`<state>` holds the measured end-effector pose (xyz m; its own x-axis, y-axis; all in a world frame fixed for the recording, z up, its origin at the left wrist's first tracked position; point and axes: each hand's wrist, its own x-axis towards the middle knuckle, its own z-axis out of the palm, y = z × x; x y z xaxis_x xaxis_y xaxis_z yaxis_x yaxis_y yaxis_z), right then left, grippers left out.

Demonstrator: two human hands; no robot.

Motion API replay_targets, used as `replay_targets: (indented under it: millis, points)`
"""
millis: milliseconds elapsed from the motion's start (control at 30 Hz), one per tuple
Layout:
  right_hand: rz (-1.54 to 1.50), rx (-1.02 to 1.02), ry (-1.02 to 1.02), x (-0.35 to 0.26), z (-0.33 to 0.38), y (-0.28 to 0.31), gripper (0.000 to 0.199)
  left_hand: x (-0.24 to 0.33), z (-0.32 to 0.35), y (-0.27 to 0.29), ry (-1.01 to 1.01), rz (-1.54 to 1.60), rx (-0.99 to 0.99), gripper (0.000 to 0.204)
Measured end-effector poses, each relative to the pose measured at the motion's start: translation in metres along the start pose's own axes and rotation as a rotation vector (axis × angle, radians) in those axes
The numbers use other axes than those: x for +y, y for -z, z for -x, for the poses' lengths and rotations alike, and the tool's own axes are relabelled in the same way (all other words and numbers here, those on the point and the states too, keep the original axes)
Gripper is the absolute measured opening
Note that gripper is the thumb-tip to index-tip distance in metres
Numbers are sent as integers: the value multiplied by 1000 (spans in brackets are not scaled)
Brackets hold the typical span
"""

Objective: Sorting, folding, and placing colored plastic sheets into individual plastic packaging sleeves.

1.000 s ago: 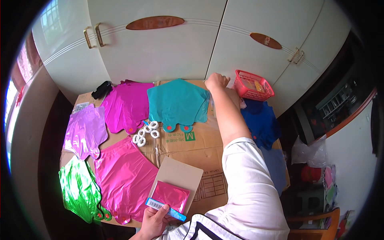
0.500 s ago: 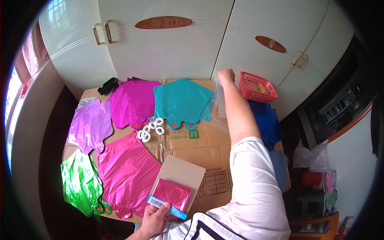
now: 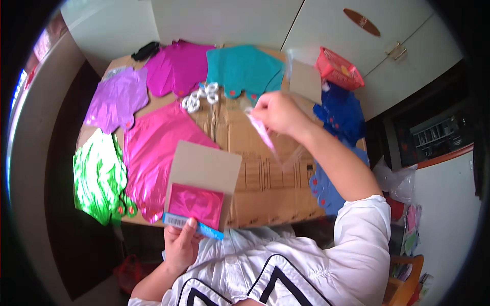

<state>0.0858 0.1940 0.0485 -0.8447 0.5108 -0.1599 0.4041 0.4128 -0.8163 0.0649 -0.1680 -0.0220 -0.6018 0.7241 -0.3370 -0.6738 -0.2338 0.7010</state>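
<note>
Counter (image 3: 265,178): covered with flattened brown cardboard, foil balloons spread along its left and far sides.
Card (image 3: 204,173): brown backing card with a folded pink foil balloon (image 3: 196,204) on its lower half, long axis running away from the person, tilted slightly right.
Clear sleeve (image 3: 273,140): hangs down and to the right of the card, above the cardboard, apart from it.
Left hand (image 3: 181,245): closed on the card's near edge.
Right hand (image 3: 275,112): pinching the sleeve's top; the nearer hand to the sleeve.

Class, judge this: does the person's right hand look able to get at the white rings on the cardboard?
Probably yes: the right hand hovers close to the white rings with nothing between, though it already pinches a clear bag.
</note>
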Motion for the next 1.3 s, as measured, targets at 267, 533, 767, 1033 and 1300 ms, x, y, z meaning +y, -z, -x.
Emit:
replay_targets:
  millis: [267,533,767,1033,1300]
  points:
    - [-516,-30,-93,36,71,-80,29,-15,29,8,20,39,-36,17]
    - [-611,-56,-97,41,249,-146,34,-52,31,-14,154,148,-77,19]
    - [-977,302,-133,43,264,-206,20,-77,40,-24,46,-170,-202,21]
    - [-334,439,73,84,303,-184,10,-34,31,-9,412,-578,-416,20]
    - [-1191,94,-540,120,315,-105,6,-15,-71,-75,-923,-1468,-595,19]
